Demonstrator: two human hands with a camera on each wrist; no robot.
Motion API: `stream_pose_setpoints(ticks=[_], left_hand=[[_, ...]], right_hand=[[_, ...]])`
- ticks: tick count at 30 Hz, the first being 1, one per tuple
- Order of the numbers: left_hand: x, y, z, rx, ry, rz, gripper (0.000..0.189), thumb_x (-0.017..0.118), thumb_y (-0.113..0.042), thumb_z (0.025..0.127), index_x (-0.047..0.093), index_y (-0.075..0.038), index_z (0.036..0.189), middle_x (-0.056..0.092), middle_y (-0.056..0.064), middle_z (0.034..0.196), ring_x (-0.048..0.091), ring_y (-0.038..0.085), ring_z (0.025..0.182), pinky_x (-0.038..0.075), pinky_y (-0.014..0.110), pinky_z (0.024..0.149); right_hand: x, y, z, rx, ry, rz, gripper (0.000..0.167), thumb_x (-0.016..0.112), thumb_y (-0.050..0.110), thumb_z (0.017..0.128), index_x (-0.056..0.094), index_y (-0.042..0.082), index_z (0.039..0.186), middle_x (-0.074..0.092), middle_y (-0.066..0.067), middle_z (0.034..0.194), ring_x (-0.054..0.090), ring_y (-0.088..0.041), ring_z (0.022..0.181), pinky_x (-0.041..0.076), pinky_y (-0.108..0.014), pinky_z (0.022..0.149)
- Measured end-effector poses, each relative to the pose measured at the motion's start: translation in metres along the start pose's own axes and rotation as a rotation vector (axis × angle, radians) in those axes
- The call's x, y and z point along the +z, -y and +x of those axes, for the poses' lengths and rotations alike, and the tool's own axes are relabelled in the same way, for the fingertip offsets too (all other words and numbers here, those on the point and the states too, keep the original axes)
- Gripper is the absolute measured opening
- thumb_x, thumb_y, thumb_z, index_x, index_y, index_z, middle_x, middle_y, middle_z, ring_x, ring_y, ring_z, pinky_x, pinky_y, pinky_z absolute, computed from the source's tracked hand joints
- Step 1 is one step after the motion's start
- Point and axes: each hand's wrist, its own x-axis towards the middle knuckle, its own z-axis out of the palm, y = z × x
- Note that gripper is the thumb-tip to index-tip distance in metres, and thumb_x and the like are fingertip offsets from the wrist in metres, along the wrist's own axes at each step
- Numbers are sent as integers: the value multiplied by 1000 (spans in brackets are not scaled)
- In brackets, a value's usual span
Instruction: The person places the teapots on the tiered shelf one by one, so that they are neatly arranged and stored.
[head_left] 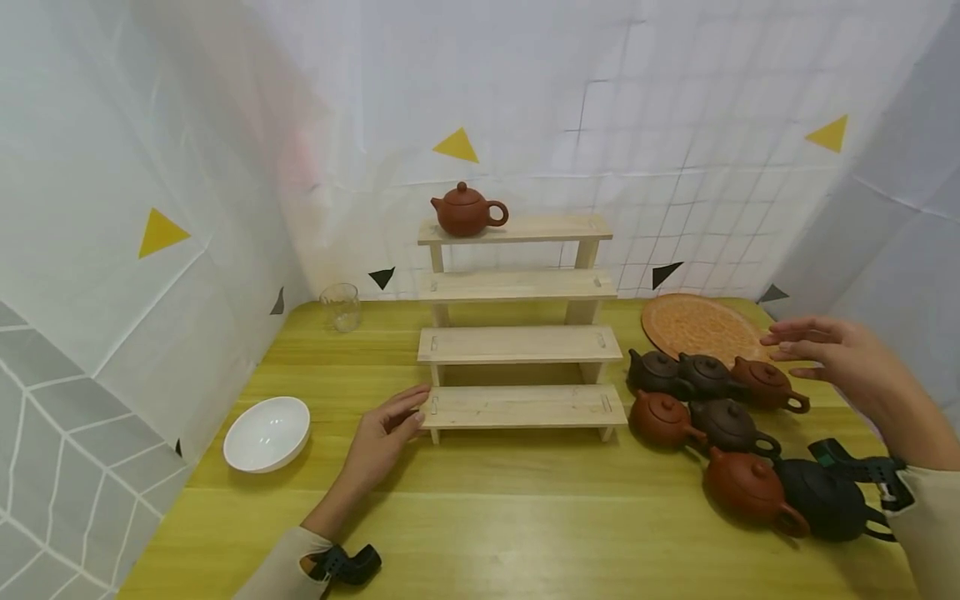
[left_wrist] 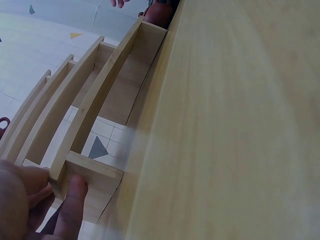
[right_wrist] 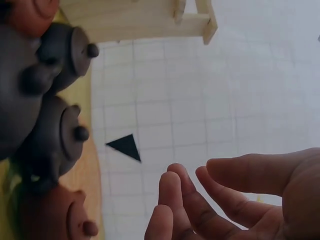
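Observation:
A stepped wooden display stand (head_left: 525, 406) with several shelves stands mid-table. On its top shelf sits a reddish-brown clay teapot (head_left: 462, 211), spout to the left. My left hand (head_left: 386, 437) is at the left end of the lowest shelf; in the left wrist view its thumb (left_wrist: 75, 200) lies against the side support and a finger meets the board's end. Raised over the right side, my right hand (head_left: 843, 358) holds nothing, fingers apart from the thumb. Below and left of it are grouped several teapots, among them a red-brown one (head_left: 765, 383) and a dark one (head_left: 727, 425).
Behind the teapots lies a round orange-brown mat (head_left: 701, 325). A white bowl (head_left: 267, 435) is on the left of the table, with a clear glass (head_left: 342, 307) at the back left. White sheeting (head_left: 525, 100) encloses the table's back and sides.

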Motion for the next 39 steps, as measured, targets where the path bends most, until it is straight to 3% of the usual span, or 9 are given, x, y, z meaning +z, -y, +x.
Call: stream_pose_setpoints(ticks=[6,12,19,27,35,39], left_hand=[[1,-1,0,-9,3,0,36,64,-2,103,63,8,138,54,20,149,63,36,120,60,39,86],[2,-1,0,-12,1,23,36,65,-2,103,63,7,138,55,18,149,64,36,119,60,37,85],[1,0,-1,-11,8,40,36,65,-5,104,64,6,138,54,18,149,64,36,120,59,36,86],[0,1,-1,-2,10,29,36,65,-5,104,63,6,138,52,22,150,64,35,119,59,36,86],[0,0,0,16,21,-5,37,64,-2,104,61,10,139,49,26,151,64,34,120,59,43,87],[0,0,0,22,23,-12,37,63,0,104,61,10,139,49,27,151,64,33,119,58,46,87]], right_hand=[[-2,-21,-9,42,-32,-47,47,50,27,112,46,-10,142,55,29,109,56,10,91,56,-24,71],[-3,-47,-14,91,-72,-49,47,56,36,109,54,-3,136,57,31,106,59,3,87,55,-25,67],[-9,-81,-18,153,-28,-6,44,62,36,107,56,0,131,56,32,104,60,3,88,56,-32,69],[-14,-96,-18,193,36,20,32,59,35,108,61,8,126,57,23,107,59,-2,89,56,-37,72],[-19,-105,-14,212,89,15,49,60,32,109,52,-9,133,62,14,109,61,-4,90,56,-37,75],[-20,-117,-13,221,101,97,28,61,26,108,59,4,126,64,17,104,63,-11,90,57,-40,74]])
